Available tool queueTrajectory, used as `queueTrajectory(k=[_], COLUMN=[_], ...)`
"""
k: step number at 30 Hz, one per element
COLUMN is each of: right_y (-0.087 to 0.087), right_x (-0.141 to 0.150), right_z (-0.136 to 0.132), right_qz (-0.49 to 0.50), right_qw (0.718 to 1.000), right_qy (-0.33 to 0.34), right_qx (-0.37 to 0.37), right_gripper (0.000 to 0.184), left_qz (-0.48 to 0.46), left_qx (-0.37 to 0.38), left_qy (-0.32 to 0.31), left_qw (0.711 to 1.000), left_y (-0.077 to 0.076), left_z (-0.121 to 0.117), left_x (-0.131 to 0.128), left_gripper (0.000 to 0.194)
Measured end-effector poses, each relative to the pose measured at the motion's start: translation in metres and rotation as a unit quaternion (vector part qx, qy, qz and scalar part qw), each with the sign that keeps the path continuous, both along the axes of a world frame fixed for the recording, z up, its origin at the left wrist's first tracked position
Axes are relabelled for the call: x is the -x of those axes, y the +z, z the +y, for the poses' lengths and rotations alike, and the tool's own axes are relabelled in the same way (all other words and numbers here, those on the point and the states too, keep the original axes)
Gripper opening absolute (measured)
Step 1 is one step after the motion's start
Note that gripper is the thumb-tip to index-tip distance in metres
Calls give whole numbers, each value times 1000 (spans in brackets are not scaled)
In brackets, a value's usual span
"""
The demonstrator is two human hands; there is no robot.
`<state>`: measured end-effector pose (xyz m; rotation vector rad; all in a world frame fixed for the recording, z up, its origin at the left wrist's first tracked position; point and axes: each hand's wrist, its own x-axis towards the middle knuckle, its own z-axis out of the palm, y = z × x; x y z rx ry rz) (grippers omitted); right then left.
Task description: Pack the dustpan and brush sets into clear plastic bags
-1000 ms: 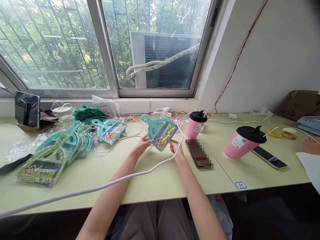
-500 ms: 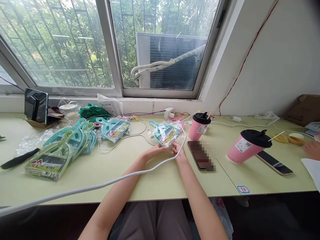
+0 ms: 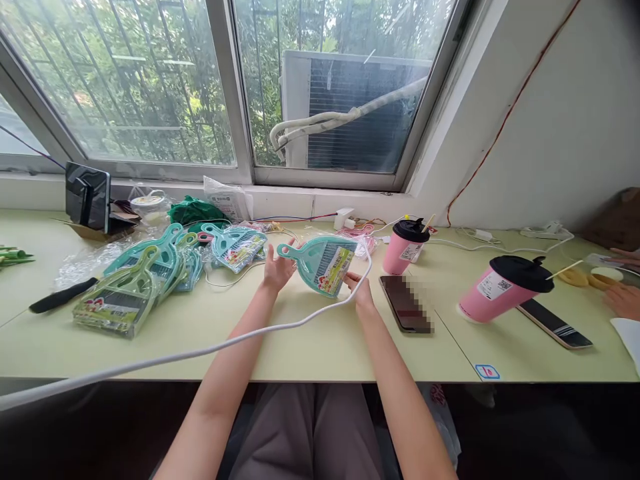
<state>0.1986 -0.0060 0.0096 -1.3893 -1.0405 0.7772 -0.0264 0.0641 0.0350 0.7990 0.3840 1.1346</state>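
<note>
A mint-green mini dustpan and brush set [image 3: 323, 263] with a printed label is held up over the table, its handle pointing left. My right hand [image 3: 360, 288] grips its lower right corner, the fingertips partly behind it. My left hand [image 3: 279, 268] is open beside the handle, palm up and fingers spread, with nothing visible in it. To the left lie several more wrapped dustpan sets: a pale green one [image 3: 113, 303] in front, a mint one [image 3: 145, 260] behind it and a blue-green one [image 3: 237, 247] nearer the middle.
A white cable [image 3: 210, 349] crosses in front of my forearms. Right of my hand are a phone [image 3: 406, 305], a pink cup [image 3: 406, 248] and another pink cup [image 3: 503, 290]. A black-handled object [image 3: 63, 295] lies left. Another person's hand [image 3: 624, 300] shows at far right.
The dustpan set has been raised and turned, its handle now pointing left. My left hand has moved left, away from the set's lower edge, and opened. The view has shifted slightly.
</note>
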Motion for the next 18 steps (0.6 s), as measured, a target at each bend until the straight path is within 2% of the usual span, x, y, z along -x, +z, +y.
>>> queueTrajectory(k=[5,8,11,15,18], right_y=[-2,-2,-4,-7,-7], right_x=[2,-2,-8,-13,-13], right_z=[0,0,2,4,2], right_qz=[97,65,17,-13,-45], right_qw=[994,996,998,998,996], right_qy=[-2,-8,0,-4,-30], right_qx=[58,64,64,61,68], right_gripper=[23,23,27,30,32], left_qz=[113,166,170,173,167], left_qx=[-19,9,51,74,65], left_qy=[-18,-25,-10,-8,-14], left_qw=[993,986,984,982,984], left_y=[-11,-16,-20,-22,-24], left_z=[-3,-2,2,5,5], left_x=[0,-5,-8,-8,-10], left_gripper=[54,41,30,30,35])
